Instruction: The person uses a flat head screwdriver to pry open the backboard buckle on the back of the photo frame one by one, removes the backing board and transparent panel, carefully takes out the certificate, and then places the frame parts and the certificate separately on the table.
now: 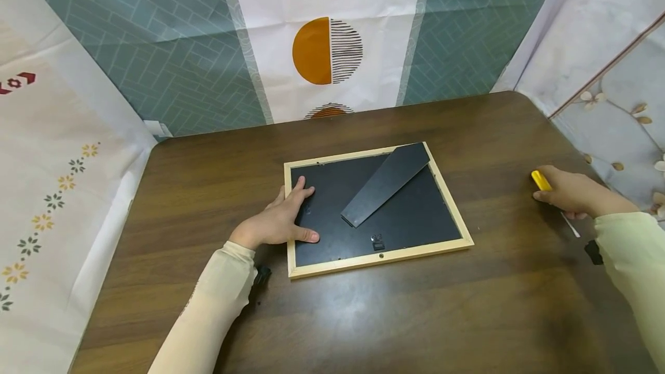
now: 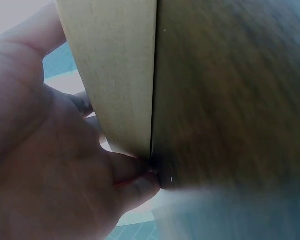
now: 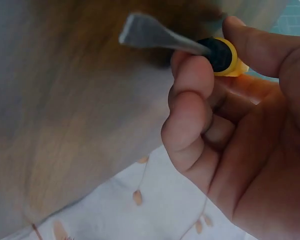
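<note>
Under the left hand's fingers lies a picture frame, with its back facing up. Those fingers are spread wide and not squeezed shut. The thumb and pointer finger rest on the black back board, and the little finger touches the side of the light wood edge. Just past the thumb tip is the thin end of a black stand leg. Its fat end sits at the far corner, well away from the fingers. On the near side of the board, to the right of the thumb, is a small hanger.

Well off to the right of the frame, the right hand holds a flat screwdriver. Its thumb and bent fingers grip the yellow and black handle. The flat metal tip pokes out past the bent fingers, over the brown table. It is hard to tell if the tip touches the wood.
</note>
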Demonstrator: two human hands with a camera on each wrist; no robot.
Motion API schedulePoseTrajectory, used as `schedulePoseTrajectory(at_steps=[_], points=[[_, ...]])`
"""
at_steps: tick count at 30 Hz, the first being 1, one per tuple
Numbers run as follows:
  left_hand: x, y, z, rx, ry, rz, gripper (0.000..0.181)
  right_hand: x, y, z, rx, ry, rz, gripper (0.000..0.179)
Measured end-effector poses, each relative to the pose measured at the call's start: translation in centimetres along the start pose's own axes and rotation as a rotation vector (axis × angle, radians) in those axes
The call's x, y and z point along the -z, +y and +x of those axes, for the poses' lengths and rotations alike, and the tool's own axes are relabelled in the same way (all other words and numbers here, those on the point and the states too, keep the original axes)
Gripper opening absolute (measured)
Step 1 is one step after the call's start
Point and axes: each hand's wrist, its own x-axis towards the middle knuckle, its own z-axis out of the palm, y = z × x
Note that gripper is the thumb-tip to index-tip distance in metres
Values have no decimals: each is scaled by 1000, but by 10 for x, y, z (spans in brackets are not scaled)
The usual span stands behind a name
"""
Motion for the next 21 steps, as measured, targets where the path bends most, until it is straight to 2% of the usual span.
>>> schedulePoseTrajectory(at_steps=[5,13,21], points=[[1,0,-2,0,8,6,108,-5,3,-6,14,19,-21,65],[2,-1,-3,-4,5,-3,108,-10,1,-15,26,1,-28,65],[0,-3,1,-18,-4,9,107,-15,6,-18,24,-12,-6,76]])
